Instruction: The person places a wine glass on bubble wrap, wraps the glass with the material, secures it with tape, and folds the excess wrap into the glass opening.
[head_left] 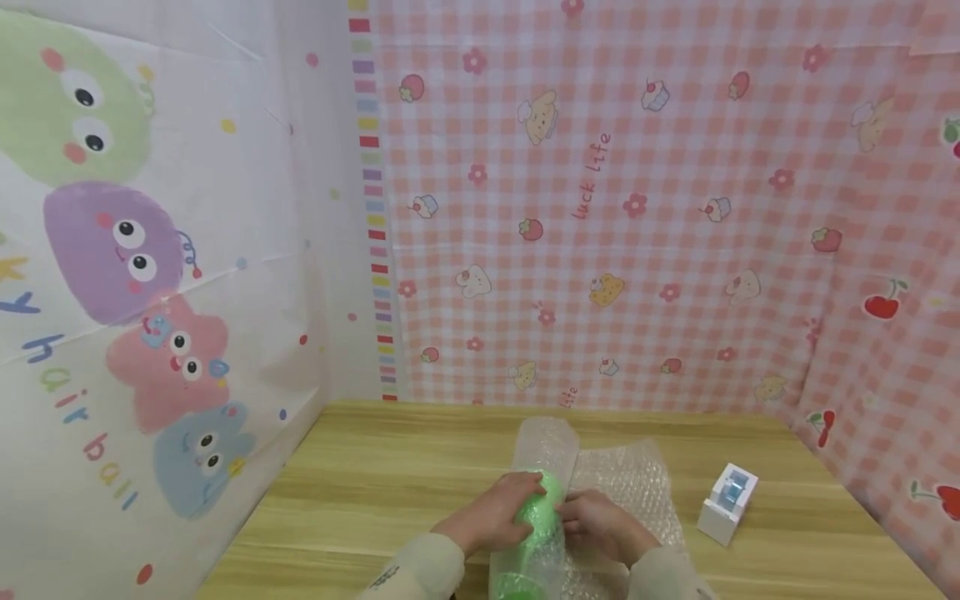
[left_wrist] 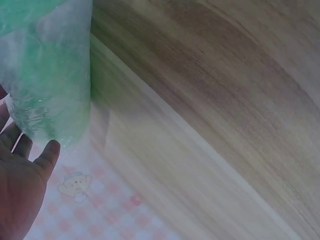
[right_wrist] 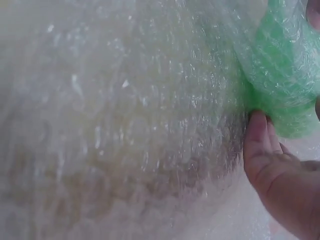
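Observation:
A green, bottle-shaped object (head_left: 542, 510) lies lengthwise on the table, rolled in clear bubble wrap (head_left: 622, 483). Part of the sheet spreads flat to its right, and a wrapped end sticks out past the far end of the green. My left hand (head_left: 498, 510) grips the wrapped object from above and the left, its thumb and fingers spread around it. On the right side, my right hand (head_left: 600, 523) pinches the bubble wrap close against the object. In the right wrist view, the thumb (right_wrist: 257, 127) meets the wrap beside the green; some fingertips are hidden.
A small white holder with a blue piece inside (head_left: 729, 502) stands on the wooden table (head_left: 360, 483), right of the loose wrap. Behind the table hangs a pink checked cloth (head_left: 600, 317). A white printed cloth (head_left: 285, 275) covers the left side.

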